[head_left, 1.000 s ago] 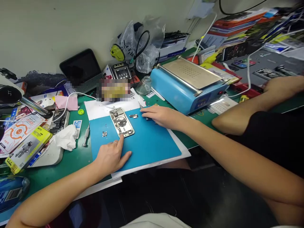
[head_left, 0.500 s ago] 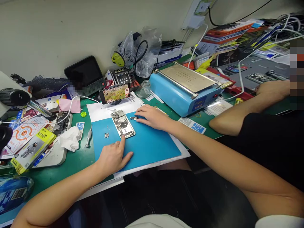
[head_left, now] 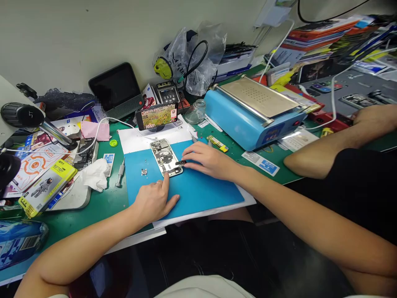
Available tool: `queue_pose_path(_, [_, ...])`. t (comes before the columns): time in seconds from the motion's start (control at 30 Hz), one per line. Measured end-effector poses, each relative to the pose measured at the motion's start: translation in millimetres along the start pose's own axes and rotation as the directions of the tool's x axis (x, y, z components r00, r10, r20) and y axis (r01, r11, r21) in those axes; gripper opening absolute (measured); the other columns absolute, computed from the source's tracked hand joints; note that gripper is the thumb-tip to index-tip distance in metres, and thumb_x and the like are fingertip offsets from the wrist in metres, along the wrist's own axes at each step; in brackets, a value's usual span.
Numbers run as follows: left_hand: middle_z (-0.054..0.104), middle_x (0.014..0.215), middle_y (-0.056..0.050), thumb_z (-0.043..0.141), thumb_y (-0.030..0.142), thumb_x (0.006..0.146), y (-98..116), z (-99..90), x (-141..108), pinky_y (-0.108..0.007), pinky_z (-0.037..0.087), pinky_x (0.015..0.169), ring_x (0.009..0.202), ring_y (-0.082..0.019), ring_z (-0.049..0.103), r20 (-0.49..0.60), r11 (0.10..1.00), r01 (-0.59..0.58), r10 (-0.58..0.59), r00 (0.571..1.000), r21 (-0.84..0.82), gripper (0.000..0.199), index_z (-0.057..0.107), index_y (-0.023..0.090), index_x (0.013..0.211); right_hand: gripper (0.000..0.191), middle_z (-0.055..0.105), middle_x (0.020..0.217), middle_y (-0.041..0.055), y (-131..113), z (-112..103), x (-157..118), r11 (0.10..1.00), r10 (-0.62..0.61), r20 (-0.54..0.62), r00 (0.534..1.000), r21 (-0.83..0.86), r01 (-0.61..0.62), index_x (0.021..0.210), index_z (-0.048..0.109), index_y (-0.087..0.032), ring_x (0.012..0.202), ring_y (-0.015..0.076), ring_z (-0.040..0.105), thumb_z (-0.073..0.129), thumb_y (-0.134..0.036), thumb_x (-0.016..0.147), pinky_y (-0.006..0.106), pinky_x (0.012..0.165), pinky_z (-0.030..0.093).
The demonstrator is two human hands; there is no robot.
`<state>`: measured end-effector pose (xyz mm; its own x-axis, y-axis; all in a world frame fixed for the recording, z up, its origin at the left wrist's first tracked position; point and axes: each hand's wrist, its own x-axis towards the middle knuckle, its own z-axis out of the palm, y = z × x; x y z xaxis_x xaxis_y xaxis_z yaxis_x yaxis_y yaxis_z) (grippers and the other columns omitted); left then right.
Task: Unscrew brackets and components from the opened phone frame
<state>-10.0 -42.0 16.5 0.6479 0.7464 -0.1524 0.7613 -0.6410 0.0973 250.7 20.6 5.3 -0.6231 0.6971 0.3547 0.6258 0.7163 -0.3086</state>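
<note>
An opened phone with bare inner parts lies on a blue mat. My left hand rests on the mat, its index fingertip on the phone's lower edge and its thumb spread apart; it holds nothing. Between the thumb and fingers of my right hand is a small dark phone part, held over the phone's right edge. Whether the part touches the phone, I cannot tell. A small metal piece and several tiny bits lie left of the phone. Beside the mat is a screwdriver.
A lit phone leans behind the mat, near a glass jar. At the right stands a blue heating plate machine, with another person's arm beyond. Tissue and packages crowd the left.
My right hand has brought the small dark part from the mat right of the phone to above its lower right edge. My left index finger stays at the phone's lower edge.
</note>
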Motion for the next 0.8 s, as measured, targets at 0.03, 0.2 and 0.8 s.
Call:
queue_pose_path(0.03, [0.072, 0.103, -0.015, 0.039, 0.052, 0.103, 0, 0.1, 0, -0.033, 0.052, 0.061, 0.088, -0.028, 0.072, -0.003, 1.000, 0.001, -0.001, 1.000, -0.002, 0.067, 0.038, 0.004, 0.149, 0.027, 0.070, 0.109, 0.0115, -5, 1, 0, 1.000, -0.018, 0.011, 1.000, 0.011, 0.018, 0.106, 0.070, -0.018, 0.104, 0.0254, 0.061, 0.051, -0.036, 0.100, 0.045, 0.093, 0.052])
queue_pose_path(0.2, [0.072, 0.101, -0.015, 0.040, 0.052, 0.103, 0, 1.6, -1, -0.032, 0.053, 0.061, 0.086, -0.027, 0.072, -0.026, 1.000, 0.004, -0.004, 1.000, -0.011, 0.068, 0.037, 0.003, 0.149, 0.026, 0.070, 0.109, 0.0113, -15, 5, 8, 0.997, -0.067, 0.061, 0.996, 0.047, 0.064, 0.103, 0.072, -0.019, 0.104, 0.0250, 0.062, 0.051, -0.035, 0.100, 0.044, 0.090, 0.056])
queue_pose_path(0.8, [0.035, 0.162, -0.014, 0.043, 0.057, 0.100, -6, 5.5, 5, -0.056, 0.025, 0.123, 0.152, -0.041, 0.022, -0.193, 0.982, -0.172, 0.154, 0.969, -0.081, 0.074, 0.034, 0.008, 0.154, 0.027, 0.063, 0.098, 0.0103, -8, -1, 20, 0.996, 0.003, 0.268, 0.963, 0.084, -0.027, 0.103, 0.069, -0.018, 0.097, 0.0260, 0.058, 0.052, -0.039, 0.098, 0.039, 0.080, 0.051])
